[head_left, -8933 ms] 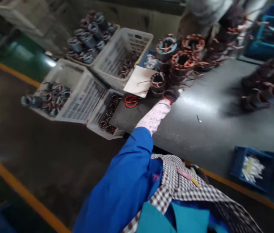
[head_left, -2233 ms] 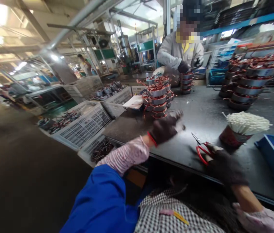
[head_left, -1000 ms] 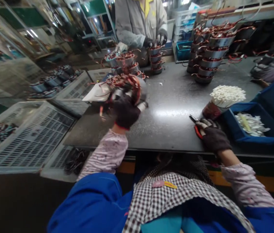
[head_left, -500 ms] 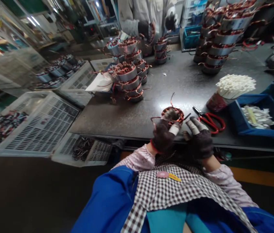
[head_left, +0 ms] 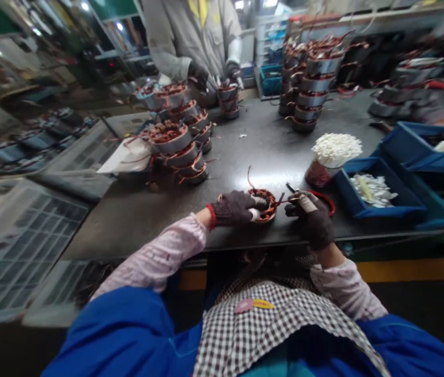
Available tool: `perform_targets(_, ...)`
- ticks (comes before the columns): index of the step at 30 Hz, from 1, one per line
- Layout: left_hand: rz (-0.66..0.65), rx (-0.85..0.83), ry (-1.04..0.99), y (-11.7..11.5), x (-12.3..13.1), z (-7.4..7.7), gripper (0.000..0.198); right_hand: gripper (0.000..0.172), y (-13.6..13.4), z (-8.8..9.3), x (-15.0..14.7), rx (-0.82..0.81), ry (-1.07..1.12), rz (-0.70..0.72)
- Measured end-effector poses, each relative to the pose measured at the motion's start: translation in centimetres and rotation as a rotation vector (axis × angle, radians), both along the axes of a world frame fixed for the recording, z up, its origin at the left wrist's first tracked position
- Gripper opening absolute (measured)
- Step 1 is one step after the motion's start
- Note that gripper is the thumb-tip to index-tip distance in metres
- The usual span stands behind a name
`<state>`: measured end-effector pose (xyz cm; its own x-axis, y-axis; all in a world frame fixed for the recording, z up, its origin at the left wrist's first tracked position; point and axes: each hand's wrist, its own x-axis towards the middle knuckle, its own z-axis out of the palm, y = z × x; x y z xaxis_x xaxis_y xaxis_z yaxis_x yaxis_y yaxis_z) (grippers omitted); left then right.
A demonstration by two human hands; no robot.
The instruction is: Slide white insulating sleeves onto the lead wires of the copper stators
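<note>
A motor stator [head_left: 270,209] wound with copper wire lies near the front edge of the dark table. My left hand [head_left: 240,207], in a dark glove with pale-wrapped fingertips, is closed on its left side, fingers over the windings. On the other side my right hand [head_left: 311,215], gloved likewise, pinches a thin wire lead that runs out from the stator. A short dark sleeve stands up near that lead. Red-handled scissors [head_left: 327,201] lie just behind my right hand, which partly covers them.
Stacked stators [head_left: 175,152] stand at left, with another tall stack [head_left: 310,94] behind. A cup of white sticks [head_left: 322,170] and a blue bin [head_left: 383,208] of white pieces sit at right. Across the table, a gloved co-worker [head_left: 194,47] handles a small stack. Plastic crates [head_left: 29,251] flank the table.
The view has swung right. My left hand has shifted to the stator's left side with its forearm stretched out. My right hand now pinches the wire lead and covers part of the scissors.
</note>
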<state>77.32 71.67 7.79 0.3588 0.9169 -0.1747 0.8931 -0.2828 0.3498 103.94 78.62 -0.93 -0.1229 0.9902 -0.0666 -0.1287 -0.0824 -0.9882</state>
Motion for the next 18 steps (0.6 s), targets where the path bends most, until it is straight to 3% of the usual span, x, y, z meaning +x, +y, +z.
perform_targets(2,-0.013,-0.047,0.065,-0.3,0.5,0.4,0.050,0.053,1.6,1.0,1.9,0.110,0.012,-0.164)
perform_targets(6,0.066,-0.023,0.205,-0.4,1.4,0.2,0.041,0.022,7.4,3.5,5.1,0.348,-0.126,-0.638)
perform_targets(8,0.091,0.004,0.192,-0.6,1.8,-0.1,0.040,0.025,10.3,4.5,5.7,0.360,-0.235,-0.735)
perform_targets(10,0.125,0.085,0.164,-1.3,2.0,-0.9,0.037,0.028,12.6,5.0,5.4,0.349,-0.346,-0.730)
perform_targets(13,0.137,0.280,0.083,-3.2,2.5,-3.6,0.030,0.020,14.2,4.9,4.7,0.372,-0.431,-0.667)
perform_targets(16,0.194,0.556,0.020,-5.8,2.6,-7.9,0.028,0.001,13.8,4.3,5.2,0.444,-0.411,-0.688)
perform_targets(18,0.240,0.736,-0.011,-7.1,2.1,-10.7,0.037,0.011,12.0,3.7,6.2,0.565,-0.387,-0.713)
